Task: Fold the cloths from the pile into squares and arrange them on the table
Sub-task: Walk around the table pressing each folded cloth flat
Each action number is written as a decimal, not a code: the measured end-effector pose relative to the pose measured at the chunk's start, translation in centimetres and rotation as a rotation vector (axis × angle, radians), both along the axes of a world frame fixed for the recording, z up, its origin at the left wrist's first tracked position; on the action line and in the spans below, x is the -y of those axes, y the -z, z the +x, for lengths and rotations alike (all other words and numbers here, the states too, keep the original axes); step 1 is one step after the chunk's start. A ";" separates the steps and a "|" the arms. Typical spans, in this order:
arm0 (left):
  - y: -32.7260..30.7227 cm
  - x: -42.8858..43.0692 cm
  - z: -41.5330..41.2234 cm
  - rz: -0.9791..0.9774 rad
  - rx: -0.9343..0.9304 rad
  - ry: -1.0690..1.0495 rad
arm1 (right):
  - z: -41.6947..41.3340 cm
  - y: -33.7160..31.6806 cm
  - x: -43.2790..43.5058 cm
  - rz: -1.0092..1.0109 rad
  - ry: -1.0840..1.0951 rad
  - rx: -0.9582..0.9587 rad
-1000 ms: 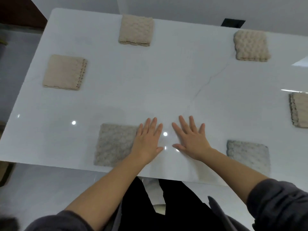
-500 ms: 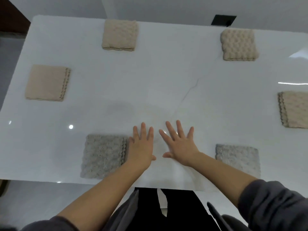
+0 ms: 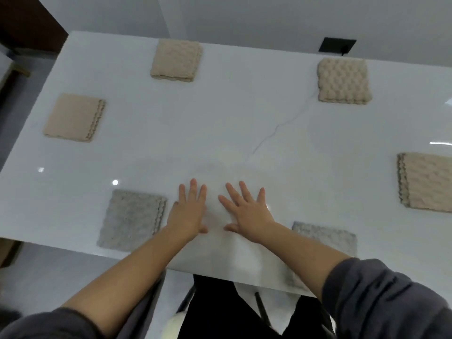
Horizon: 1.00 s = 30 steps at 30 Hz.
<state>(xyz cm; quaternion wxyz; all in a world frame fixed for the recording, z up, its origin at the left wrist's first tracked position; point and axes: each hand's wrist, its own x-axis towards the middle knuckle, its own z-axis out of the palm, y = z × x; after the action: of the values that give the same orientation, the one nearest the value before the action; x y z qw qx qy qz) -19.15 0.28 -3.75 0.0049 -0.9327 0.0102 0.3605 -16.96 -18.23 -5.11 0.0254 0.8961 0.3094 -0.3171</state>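
Home dining room, white marble table (image 3: pixel 220 123)

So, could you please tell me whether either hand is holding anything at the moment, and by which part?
Nothing is held: the left hand and the right hand both lie flat, fingers straight, on the white table.

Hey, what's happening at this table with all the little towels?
A person rests the left hand and right hand flat on a glossy white table, holding nothing. Around them lie four beige folded cloths and two grey folded cloths, spaced apart. No unfolded pile shows, so the folding looks about finished.
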 end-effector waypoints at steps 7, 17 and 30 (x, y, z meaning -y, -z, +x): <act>-0.8 7.5 -4.2 -0.116 0.125 -0.346 | -0.6 -4.1 11.7 0.141 -0.186 0.034; 0.0 23.6 -12.2 -0.434 0.325 -0.504 | -7.2 -2.9 26.5 0.152 -0.022 0.087; 3.6 25.8 -11.1 -0.396 0.586 -0.196 | -13.5 2.5 25.1 0.367 0.480 0.166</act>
<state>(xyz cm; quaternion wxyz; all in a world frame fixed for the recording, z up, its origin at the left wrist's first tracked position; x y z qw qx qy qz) -30.27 -25.51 -7.32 -0.2078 -0.9757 -0.0117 0.0680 -30.44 -43.29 -7.60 -0.1871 0.9561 0.1379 -0.1786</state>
